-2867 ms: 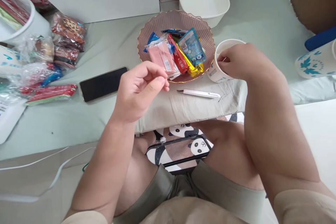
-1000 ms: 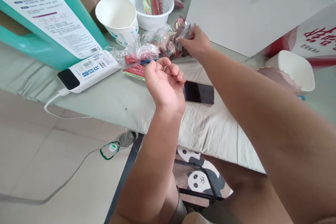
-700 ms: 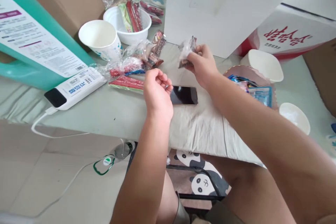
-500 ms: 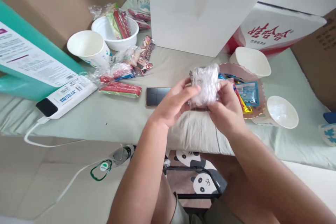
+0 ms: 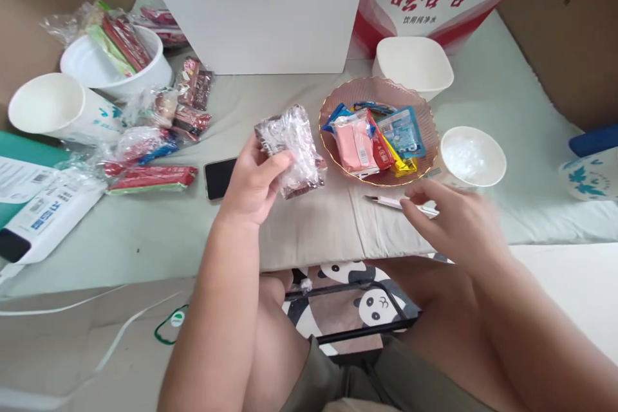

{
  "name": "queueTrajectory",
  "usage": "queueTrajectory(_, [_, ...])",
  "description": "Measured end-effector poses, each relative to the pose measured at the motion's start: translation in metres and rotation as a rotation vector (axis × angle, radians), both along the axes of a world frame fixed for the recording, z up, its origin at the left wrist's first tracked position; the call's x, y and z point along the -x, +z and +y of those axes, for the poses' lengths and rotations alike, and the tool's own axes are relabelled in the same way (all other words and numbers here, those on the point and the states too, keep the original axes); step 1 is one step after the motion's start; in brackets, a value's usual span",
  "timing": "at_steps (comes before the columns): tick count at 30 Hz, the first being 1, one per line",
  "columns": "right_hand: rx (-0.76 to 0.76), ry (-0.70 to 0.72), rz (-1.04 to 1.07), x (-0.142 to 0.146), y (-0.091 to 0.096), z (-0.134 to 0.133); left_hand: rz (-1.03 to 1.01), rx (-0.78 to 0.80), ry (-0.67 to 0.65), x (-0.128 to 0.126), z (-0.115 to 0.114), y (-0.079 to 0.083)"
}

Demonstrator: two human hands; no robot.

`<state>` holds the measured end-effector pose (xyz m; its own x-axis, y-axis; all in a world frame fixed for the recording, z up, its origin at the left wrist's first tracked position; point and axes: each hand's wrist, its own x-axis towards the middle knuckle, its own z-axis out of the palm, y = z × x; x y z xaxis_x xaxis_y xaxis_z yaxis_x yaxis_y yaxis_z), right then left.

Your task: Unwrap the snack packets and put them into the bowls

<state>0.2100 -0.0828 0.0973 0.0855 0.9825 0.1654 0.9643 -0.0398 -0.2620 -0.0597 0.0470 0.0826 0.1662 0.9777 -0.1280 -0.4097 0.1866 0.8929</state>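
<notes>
My left hand (image 5: pixel 255 183) is closed around a crumpled clear plastic wrapper with dark brown printed packaging (image 5: pixel 294 151), held above the table with the thumb pressed across its front. My right hand (image 5: pixel 451 219) is slightly blurred, with thumb and fingers apart over a white pen (image 5: pixel 383 201). Whether it touches the pen I cannot tell. Between and behind the hands sits a pink ribbed bowl (image 5: pixel 333 96) with a gold rim, containing several packets, among them a pink packet (image 5: pixel 354 143) and a blue packet (image 5: pixel 402 132). Partly behind my left wrist lies a phone (image 5: pixel 219 178).
Right of the bowl stand a paper cup (image 5: pixel 499 164) with clear plastic inside and a square white tub (image 5: pixel 412 64). At left are a tipped paper cup (image 5: pixel 46 103), a white bowl (image 5: pixel 77 64) of snacks and a red packet (image 5: pixel 152 178). Boxes (image 5: pixel 270 32) line the back.
Both hands were on the plastic-wrapped packaging; my right hand has let go and moved right, towards the pen. My left hand keeps hold. The camera view has turned to the right.
</notes>
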Motion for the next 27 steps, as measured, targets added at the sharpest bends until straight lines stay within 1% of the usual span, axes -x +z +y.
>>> queueTrajectory(2, [0.15, 0.015, -0.143, -0.012, -0.014, 0.001, 0.013, -0.023, 0.002, -0.003, 0.001, -0.003])
queueTrajectory(5, [0.314, 0.059, -0.243, -0.022, -0.028, 0.008, 0.046, -0.038, -0.035, -0.008, 0.001, -0.007])
queueTrajectory(7, [0.392, 0.076, -0.253, -0.023, -0.028, 0.01, 0.069, -0.048, -0.061, -0.01, 0.0, -0.008])
queueTrajectory(10, [0.479, 0.064, -0.218, -0.017, -0.015, 0.009, 0.091, -0.085, -0.068, -0.012, -0.001, -0.006])
queueTrajectory(12, [0.505, 0.106, -0.054, -0.01, -0.004, 0.006, 0.095, -0.105, -0.06, -0.011, -0.003, -0.005])
queueTrajectory(13, [0.51, 0.157, 0.092, -0.007, 0.001, 0.005, 0.095, -0.107, -0.06, -0.011, -0.003, -0.005])
queueTrajectory(16, [0.512, 0.322, 0.69, 0.007, 0.008, 0.003, 0.094, -0.096, -0.095, -0.01, -0.006, -0.006])
queueTrajectory(18, [0.499, 0.322, 1.035, 0.019, 0.008, 0.005, 0.107, -0.105, -0.136, -0.011, -0.009, -0.007])
queueTrajectory(19, [0.488, 0.293, 1.155, 0.026, 0.008, 0.006, 0.119, -0.12, -0.146, -0.011, -0.01, -0.008])
queueTrajectory(21, [0.481, 0.236, 1.313, 0.041, 0.008, 0.01, 0.15, -0.167, -0.125, -0.012, -0.012, -0.01])
queueTrajectory(24, [0.532, 0.211, 1.471, 0.062, 0.008, 0.015, 0.192, -0.246, -0.093, -0.01, -0.013, -0.015])
queueTrajectory(25, [0.553, 0.203, 1.511, 0.067, 0.007, 0.016, 0.207, -0.278, -0.107, -0.008, -0.012, -0.017])
queueTrajectory(27, [0.581, 0.173, 1.551, 0.076, 0.007, 0.019, 0.239, -0.368, -0.176, -0.003, -0.01, -0.022])
